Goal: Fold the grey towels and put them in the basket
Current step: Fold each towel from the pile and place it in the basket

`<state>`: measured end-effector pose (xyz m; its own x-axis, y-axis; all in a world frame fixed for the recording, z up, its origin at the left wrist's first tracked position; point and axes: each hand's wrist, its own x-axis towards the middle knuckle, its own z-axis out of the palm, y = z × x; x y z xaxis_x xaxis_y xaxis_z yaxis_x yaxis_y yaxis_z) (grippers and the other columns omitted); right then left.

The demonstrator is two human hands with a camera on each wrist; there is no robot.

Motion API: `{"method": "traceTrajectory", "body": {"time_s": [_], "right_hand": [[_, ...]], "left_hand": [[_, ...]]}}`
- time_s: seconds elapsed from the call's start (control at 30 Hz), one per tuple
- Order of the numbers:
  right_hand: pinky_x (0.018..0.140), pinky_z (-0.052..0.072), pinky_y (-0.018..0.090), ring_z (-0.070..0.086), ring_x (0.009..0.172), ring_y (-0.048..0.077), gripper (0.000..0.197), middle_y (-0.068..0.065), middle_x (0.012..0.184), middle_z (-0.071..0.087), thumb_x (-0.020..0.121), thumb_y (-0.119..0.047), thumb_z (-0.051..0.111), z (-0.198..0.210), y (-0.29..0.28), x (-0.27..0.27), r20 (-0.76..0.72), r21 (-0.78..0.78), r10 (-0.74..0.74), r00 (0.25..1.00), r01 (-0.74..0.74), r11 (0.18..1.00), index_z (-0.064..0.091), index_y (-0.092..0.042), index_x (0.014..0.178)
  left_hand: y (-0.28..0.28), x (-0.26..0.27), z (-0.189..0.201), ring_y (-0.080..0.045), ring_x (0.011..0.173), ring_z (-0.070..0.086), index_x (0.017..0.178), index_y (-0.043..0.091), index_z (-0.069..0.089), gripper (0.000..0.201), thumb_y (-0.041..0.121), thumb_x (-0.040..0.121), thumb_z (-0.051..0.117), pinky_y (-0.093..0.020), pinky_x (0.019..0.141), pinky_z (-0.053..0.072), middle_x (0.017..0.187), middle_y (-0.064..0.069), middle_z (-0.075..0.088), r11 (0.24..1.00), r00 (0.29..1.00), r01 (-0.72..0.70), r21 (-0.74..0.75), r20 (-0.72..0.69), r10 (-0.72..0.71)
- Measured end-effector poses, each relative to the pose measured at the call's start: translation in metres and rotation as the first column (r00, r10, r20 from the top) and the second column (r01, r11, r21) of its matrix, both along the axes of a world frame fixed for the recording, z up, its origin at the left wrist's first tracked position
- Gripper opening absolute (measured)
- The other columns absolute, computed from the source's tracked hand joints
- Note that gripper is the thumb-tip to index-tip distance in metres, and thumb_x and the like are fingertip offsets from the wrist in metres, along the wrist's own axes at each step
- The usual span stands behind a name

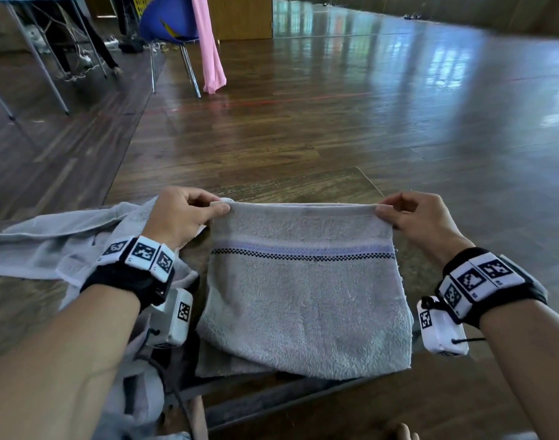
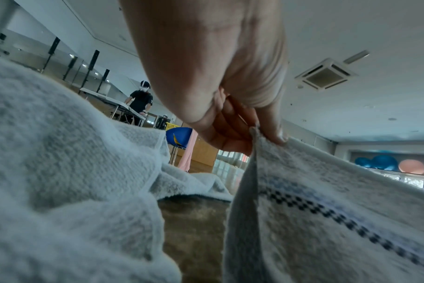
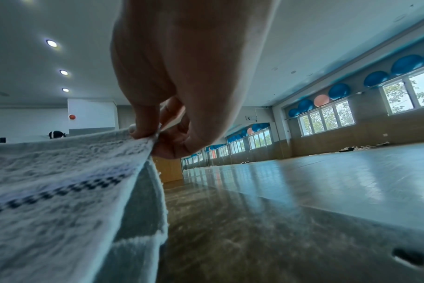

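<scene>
A grey towel with a lilac band and a black checked line hangs folded double above a small wooden table. My left hand pinches its upper left corner between thumb and fingers, which the left wrist view shows at the towel edge under the left hand. My right hand pinches the upper right corner; the right wrist view has the right hand gripping the towel there. The towel's lower edge lies near the table's front. No basket is in view.
More pale grey towels lie heaped on the table at the left, filling the left wrist view's near side. Beyond the table is a wide wooden floor. A blue chair, a pink cloth and table legs stand far left.
</scene>
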<state>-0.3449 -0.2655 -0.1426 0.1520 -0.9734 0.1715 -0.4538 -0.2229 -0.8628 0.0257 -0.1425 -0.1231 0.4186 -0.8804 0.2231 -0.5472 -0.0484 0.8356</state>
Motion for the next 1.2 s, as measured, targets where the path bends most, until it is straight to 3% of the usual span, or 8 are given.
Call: {"method": "traceTrajectory", "body": {"time_s": [0.13,0.23,0.33,0.43,0.7,0.83,1.0,1.2], "right_hand": [[0.077,0.057,0.019,0.069,0.082,0.010,0.021,-0.001,0.093,0.075,0.083,-0.015,0.082,0.019,0.013,-0.004,0.070,-0.076,0.006,0.998,-0.001,0.997,0.077,-0.022,0.102],[0.083,0.057,0.025,0.072,0.086,0.013,0.017,-0.001,0.092,0.077,0.084,-0.012,0.081,0.034,0.027,-0.009,0.044,-0.130,0.030,0.999,-0.024,0.991,0.078,-0.027,0.091],[0.068,0.053,0.011,0.069,0.074,0.001,0.022,-0.007,0.081,0.076,0.083,-0.010,0.082,0.051,0.039,-0.017,0.008,-0.148,0.067,0.998,-0.066,0.987,0.076,-0.032,0.081],[0.073,0.052,0.018,0.069,0.076,0.006,0.020,-0.006,0.080,0.077,0.080,-0.011,0.084,0.076,0.046,-0.025,-0.014,-0.170,0.075,0.997,-0.076,0.982,0.076,-0.030,0.079],[0.071,0.058,0.028,0.069,0.068,0.010,0.019,0.004,0.073,0.075,0.076,-0.015,0.086,0.148,0.077,-0.045,0.024,-0.224,0.124,0.992,-0.116,0.968,0.076,-0.029,0.085],[0.068,0.056,0.014,0.074,0.073,0.005,0.014,-0.004,0.077,0.078,0.077,-0.018,0.084,0.165,0.100,-0.057,0.123,-0.300,0.160,0.979,-0.117,0.947,0.079,-0.030,0.081],[0.078,0.059,0.018,0.075,0.084,0.009,0.020,-0.004,0.088,0.080,0.082,-0.012,0.079,0.183,0.112,-0.064,0.100,-0.304,0.203,0.974,-0.165,0.938,0.082,-0.032,0.082],[0.078,0.059,0.021,0.072,0.077,0.008,0.016,-0.003,0.084,0.078,0.084,-0.011,0.079,0.209,0.107,-0.054,0.059,-0.355,0.172,0.983,-0.141,0.924,0.079,-0.022,0.095]], "left_hand": [[0.016,0.006,0.014,0.004,0.064,0.062,0.087,0.023,0.078,0.019,0.022,0.071,0.088,-0.010,0.055,0.049,0.074,0.007,0.073,0.997,0.997,0.079,-0.027,0.005,-0.079],[0.029,0.005,0.029,0.001,0.066,0.066,0.085,0.027,0.080,0.018,0.023,0.070,0.088,-0.011,0.058,0.050,0.073,0.008,0.076,0.993,0.989,0.118,0.025,0.086,-0.119],[0.039,0.000,0.049,-0.010,0.070,0.071,0.076,0.029,0.079,0.015,0.022,0.068,0.090,-0.026,0.067,0.059,0.073,0.009,0.076,0.986,0.974,0.143,0.089,0.163,-0.156],[0.048,-0.007,0.076,-0.023,0.072,0.071,0.075,0.024,0.080,0.015,0.018,0.066,0.091,-0.040,0.071,0.059,0.071,0.002,0.076,0.978,0.963,0.163,0.131,0.196,-0.187],[0.090,-0.030,0.151,-0.016,0.060,0.063,0.096,0.009,0.075,0.018,0.005,0.079,0.080,-0.024,0.056,0.055,0.075,-0.019,0.069,0.944,0.923,0.328,-0.023,0.221,-0.315],[0.108,-0.031,0.170,-0.007,0.062,0.067,0.091,0.007,0.080,0.015,0.006,0.076,0.081,-0.013,0.059,0.051,0.071,-0.002,0.075,0.931,0.906,0.361,-0.050,0.256,-0.337],[0.116,-0.027,0.182,-0.009,0.077,0.072,0.093,0.017,0.082,0.014,0.014,0.079,0.082,-0.021,0.078,0.055,0.081,0.006,0.078,0.939,0.874,0.343,0.032,0.356,-0.331],[0.112,-0.024,0.202,-0.007,0.075,0.069,0.090,0.018,0.081,0.016,0.013,0.075,0.085,-0.021,0.077,0.056,0.080,0.003,0.078,0.950,0.883,0.312,-0.014,0.373,-0.284]]}}
